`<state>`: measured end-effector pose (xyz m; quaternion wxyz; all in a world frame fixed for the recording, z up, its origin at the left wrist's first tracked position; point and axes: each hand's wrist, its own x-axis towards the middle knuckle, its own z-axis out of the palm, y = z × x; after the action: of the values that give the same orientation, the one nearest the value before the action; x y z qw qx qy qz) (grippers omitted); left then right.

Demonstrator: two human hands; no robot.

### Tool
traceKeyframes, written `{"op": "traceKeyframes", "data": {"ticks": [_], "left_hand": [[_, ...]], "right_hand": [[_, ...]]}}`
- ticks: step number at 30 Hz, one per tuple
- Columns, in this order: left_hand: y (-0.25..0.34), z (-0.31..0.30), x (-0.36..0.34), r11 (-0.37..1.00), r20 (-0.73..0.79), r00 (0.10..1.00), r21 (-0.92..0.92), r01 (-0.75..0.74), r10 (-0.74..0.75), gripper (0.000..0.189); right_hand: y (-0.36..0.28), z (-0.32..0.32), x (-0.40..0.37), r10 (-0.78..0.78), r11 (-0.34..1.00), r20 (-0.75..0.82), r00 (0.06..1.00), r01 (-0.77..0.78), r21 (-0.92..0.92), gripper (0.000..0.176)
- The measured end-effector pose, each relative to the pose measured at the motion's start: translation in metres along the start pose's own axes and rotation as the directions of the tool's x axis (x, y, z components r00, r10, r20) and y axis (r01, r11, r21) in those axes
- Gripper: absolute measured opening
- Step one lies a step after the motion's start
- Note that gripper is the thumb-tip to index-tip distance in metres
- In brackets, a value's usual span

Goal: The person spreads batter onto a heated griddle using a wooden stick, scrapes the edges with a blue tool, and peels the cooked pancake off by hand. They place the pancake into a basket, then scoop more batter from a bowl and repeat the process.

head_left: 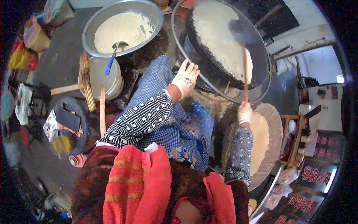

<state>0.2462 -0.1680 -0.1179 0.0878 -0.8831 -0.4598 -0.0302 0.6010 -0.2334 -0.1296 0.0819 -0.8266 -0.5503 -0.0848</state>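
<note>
My right hand [244,112], in a pale glove, is closed around a long wooden stick [245,71]. The stick reaches over a round black griddle [201,44], and a dark, blurred patch lies around its far end. A wide sheet of pale batter [216,33] covers much of the griddle, its edge ragged at the top right. My left hand [185,79], also gloved, has its fingers stretched out. Its fingertips are right at the metal ring [214,89] that circles the griddle, and the palm faces down.
A metal basin [86,37] of batter with a blue-handled ladle [112,59] stands at upper left. Below it is a white bucket [118,84] with a straw brush [85,82] across its rim. Round thin pancakes [259,134] lie on a plastic-covered tray [274,149] beside my right arm.
</note>
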Motion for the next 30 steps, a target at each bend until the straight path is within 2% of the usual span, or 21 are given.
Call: {"op": "traceKeyframes", "data": {"ticks": [1, 3, 4, 5, 7, 8, 9, 11, 12, 13, 15, 16, 17, 19, 21, 25, 26, 27, 29, 30], "left_hand": [[-0.001, 0.003, -0.001, 1.000, -0.001, 1.000, 0.010, -0.025, 0.025, 0.048], [-0.007, 0.007, 0.001, 1.000, -0.048, 0.999, 0.011, 0.005, -0.005, 0.047], [-0.009, 0.006, 0.001, 1.000, -0.043, 0.999, 0.004, 0.012, -0.012, 0.047], [-0.011, 0.014, 0.004, 1.000, -0.061, 0.998, -0.010, 0.029, -0.030, 0.047], [-0.014, 0.020, 0.006, 0.999, -0.039, 0.999, 0.021, 0.038, -0.037, 0.047], [-0.018, 0.014, 0.005, 0.999, -0.033, 0.999, 0.025, 0.037, -0.036, 0.047], [-0.019, 0.008, 0.007, 0.999, -0.037, 0.999, 0.027, 0.037, -0.036, 0.047], [-0.024, -0.003, 0.006, 0.999, 0.097, 0.994, 0.025, 0.046, -0.048, 0.046], [-0.028, -0.004, 0.007, 0.998, 0.113, 0.992, 0.022, 0.052, -0.054, 0.048], [-0.032, -0.006, 0.009, 0.998, 0.108, 0.992, 0.028, 0.056, -0.059, 0.048], [-0.036, -0.004, 0.010, 0.997, 0.125, 0.989, -0.018, 0.078, -0.075, 0.048], [-0.038, -0.003, 0.009, 0.996, 0.103, 0.991, 0.000, 0.086, -0.086, 0.049], [-0.039, -0.006, 0.007, 0.995, 0.086, 0.992, 0.011, 0.095, -0.096, 0.048], [-0.046, -0.003, 0.011, 0.994, 0.099, 0.989, 0.000, 0.113, -0.113, 0.049], [-0.053, 0.001, 0.013, 0.993, 0.071, 0.990, 0.018, 0.120, -0.121, 0.049], [-0.066, 0.009, 0.020, 0.987, 0.013, 0.987, -0.008, 0.159, -0.159, 0.047], [-0.070, 0.008, 0.020, 0.986, -0.008, 0.986, 0.001, 0.168, -0.168, 0.048], [-0.074, 0.006, 0.021, 0.982, -0.001, 0.983, -0.014, 0.186, -0.186, 0.049], [-0.081, -0.010, 0.024, 0.979, 0.125, 0.971, -0.015, 0.205, -0.202, 0.052], [-0.084, -0.014, 0.024, 0.979, 0.129, 0.971, -0.010, 0.206, -0.203, 0.052]], "right_hand": [[0.016, 0.006, 0.012, -0.011, 1.000, -0.048, 0.999, 0.011, 0.013, 0.029], [0.000, -0.021, 0.019, -0.025, 1.000, 0.010, 1.000, 0.025, -0.001, 0.030], [-0.018, -0.036, 0.017, 0.024, 1.000, 0.071, 0.997, -0.022, -0.021, 0.032], [-0.018, -0.029, 0.017, 0.068, 0.996, 0.093, 0.993, -0.062, -0.067, 0.031], [-0.011, -0.019, 0.012, 0.018, 0.996, 0.113, 0.993, -0.008, -0.094, 0.030], [-0.007, -0.022, 0.014, 0.057, 0.998, 0.117, 0.991, -0.057, -0.004, 0.030], [-0.006, -0.024, 0.019, 0.058, 0.998, 0.113, 0.992, -0.058, -0.003, 0.030], [-0.013, -0.026, 0.029, 0.098, 0.993, 0.082, 0.992, -0.092, -0.075, 0.031], [-0.017, -0.030, 0.030, 0.158, 0.969, 0.121, 0.980, -0.178, 0.170, 0.031], [-0.023, -0.031, 0.025, 0.154, 0.969, 0.116, 0.981, -0.173, 0.176, 0.031], [-0.039, -0.040, 0.001, -0.067, 0.996, 0.075, 0.995, 0.072, -0.056, 0.031], [-0.029, -0.024, -0.009, -0.121, 0.992, 0.058, 0.991, 0.123, -0.029, 0.030], [-0.016, -0.011, -0.010, -0.117, 0.992, 0.071, 0.991, 0.119, -0.033, 0.030], [0.015, 0.001, 0.012, 0.088, 0.996, 0.036, 0.995, -0.089, 0.029, 0.030], [0.012, -0.008, 0.024, 0.028, 0.998, -0.049, 0.998, -0.030, -0.051, 0.029], [-0.003, -0.014, 0.013, -0.064, 0.995, 0.057, 0.996, 0.068, -0.074, 0.030], [-0.010, -0.018, 0.008, 0.019, 0.995, 0.100, 0.995, -0.009, -0.100, 0.031], [-0.004, -0.016, 0.010, 0.020, 0.994, 0.107, 0.994, -0.009, -0.106, 0.031], [0.005, -0.008, 0.025, 0.099, 0.993, 0.047, 0.994, -0.096, -0.075, 0.029], [0.005, -0.002, 0.029, 0.061, 0.998, -0.033, 0.998, -0.060, 0.031, 0.028]]}}
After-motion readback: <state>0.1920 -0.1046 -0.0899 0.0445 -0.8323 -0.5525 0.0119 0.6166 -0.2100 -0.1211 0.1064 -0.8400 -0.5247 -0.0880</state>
